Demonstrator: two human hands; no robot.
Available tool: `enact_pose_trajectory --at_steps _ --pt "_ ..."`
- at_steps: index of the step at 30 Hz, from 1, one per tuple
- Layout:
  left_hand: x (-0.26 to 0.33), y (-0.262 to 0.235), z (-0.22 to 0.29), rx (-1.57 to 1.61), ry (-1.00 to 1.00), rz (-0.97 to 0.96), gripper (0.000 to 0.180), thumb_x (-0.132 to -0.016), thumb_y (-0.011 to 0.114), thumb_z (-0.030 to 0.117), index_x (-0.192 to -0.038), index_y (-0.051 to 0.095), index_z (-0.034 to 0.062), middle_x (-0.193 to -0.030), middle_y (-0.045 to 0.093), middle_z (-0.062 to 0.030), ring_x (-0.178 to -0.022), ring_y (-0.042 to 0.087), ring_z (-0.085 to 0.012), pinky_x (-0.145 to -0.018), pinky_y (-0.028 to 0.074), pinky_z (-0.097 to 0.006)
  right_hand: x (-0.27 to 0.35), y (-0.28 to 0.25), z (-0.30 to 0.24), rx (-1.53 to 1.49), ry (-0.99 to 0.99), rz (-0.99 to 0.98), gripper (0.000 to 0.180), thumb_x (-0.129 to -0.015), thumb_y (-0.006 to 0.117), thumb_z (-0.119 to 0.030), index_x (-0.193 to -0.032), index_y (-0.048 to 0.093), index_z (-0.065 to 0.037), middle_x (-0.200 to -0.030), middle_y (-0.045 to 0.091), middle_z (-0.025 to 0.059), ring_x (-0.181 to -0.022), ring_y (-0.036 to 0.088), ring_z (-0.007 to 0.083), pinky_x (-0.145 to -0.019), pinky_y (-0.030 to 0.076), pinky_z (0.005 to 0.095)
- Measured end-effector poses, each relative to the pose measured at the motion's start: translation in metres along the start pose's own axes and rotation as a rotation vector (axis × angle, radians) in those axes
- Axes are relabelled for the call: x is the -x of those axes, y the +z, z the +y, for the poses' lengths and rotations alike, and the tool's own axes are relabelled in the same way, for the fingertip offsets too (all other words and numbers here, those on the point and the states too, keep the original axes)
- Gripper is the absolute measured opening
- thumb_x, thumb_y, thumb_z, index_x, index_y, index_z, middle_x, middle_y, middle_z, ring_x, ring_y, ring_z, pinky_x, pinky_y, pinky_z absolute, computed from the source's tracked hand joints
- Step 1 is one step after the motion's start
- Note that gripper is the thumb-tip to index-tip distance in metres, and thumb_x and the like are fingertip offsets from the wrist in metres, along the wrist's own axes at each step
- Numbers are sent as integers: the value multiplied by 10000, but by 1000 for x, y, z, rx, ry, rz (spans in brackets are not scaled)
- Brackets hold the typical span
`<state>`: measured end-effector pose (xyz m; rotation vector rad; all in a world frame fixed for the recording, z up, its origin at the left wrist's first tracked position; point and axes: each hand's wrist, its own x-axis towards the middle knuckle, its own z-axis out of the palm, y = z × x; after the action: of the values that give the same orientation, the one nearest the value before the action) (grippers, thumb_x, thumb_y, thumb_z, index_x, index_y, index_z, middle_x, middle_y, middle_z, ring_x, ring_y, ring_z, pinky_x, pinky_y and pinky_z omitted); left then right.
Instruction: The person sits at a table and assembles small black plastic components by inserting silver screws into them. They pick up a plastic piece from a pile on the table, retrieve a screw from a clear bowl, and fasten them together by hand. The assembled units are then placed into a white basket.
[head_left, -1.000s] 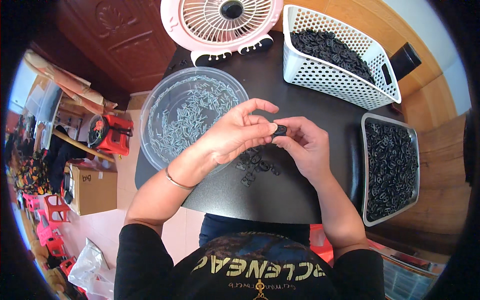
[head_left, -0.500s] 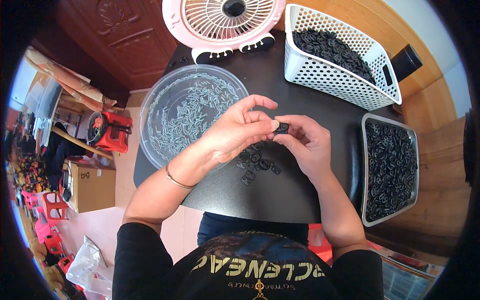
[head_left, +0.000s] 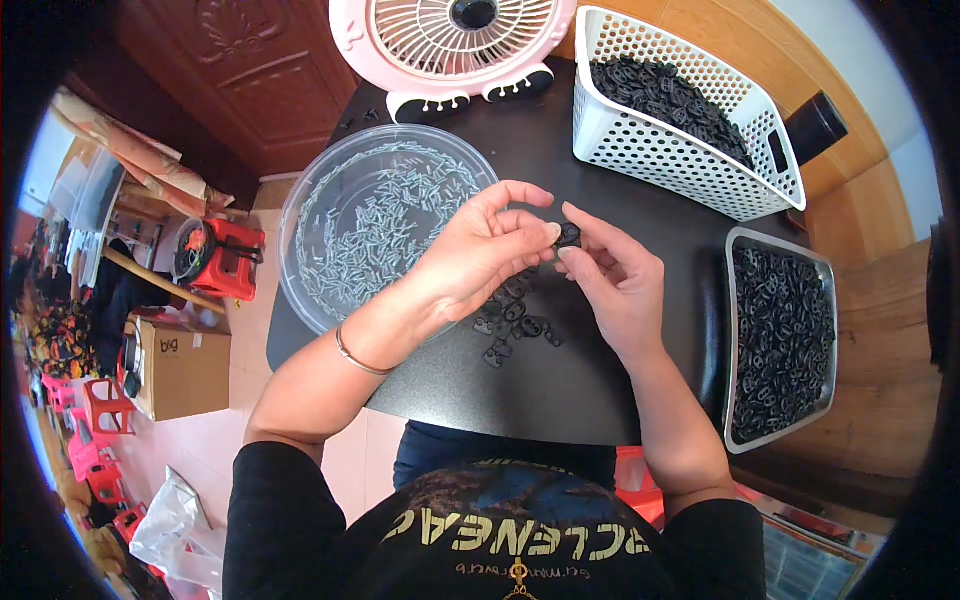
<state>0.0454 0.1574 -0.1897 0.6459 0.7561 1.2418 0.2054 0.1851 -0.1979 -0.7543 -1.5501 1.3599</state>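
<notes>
Over the dark table, my left hand pinches a small black plastic piece between thumb and fingers. It has rounded ends and what looks like a hole. My right hand is just beside the piece, index finger raised off it and thumb at its lower edge; the fingers are apart. Below the hands lies a loose group of similar black pieces, partly hidden by my left hand. Left of them, a clear round tub holds many short silvery-grey pins; my left forearm crosses its near rim.
A pink fan stands at the back. Behind to the right is a white perforated basket of black pieces, and a metal tray of more sits at the right. A cardboard box and red stool are on the floor left.
My right index finger has lifted away from the black piece, and my right hand's grip has loosened. The piece has shifted slightly up and turned, still in my left fingers.
</notes>
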Motion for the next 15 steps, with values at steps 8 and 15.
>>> enact_pose_trajectory --at_steps 8,15 --pt "0 -2 -4 -14 9 -8 319 -795 595 28 -1067 429 43 -822 598 -51 -747 561 -107 -674 454 -214 -1 -6 -6 -20 115 -73 328 -775 589 10 -1101 561 -14 -763 605 35 -665 578 80 -631 474 190" --pt "0 -1 -4 -4 -7 -13 310 -795 594 25 -1058 433 48 -811 600 -47 -739 561 -106 -675 458 -214 -1 -10 -4 -45 140 -103 341 -770 592 -9 -1109 563 -24 -716 593 17 -644 569 67 -616 465 188"
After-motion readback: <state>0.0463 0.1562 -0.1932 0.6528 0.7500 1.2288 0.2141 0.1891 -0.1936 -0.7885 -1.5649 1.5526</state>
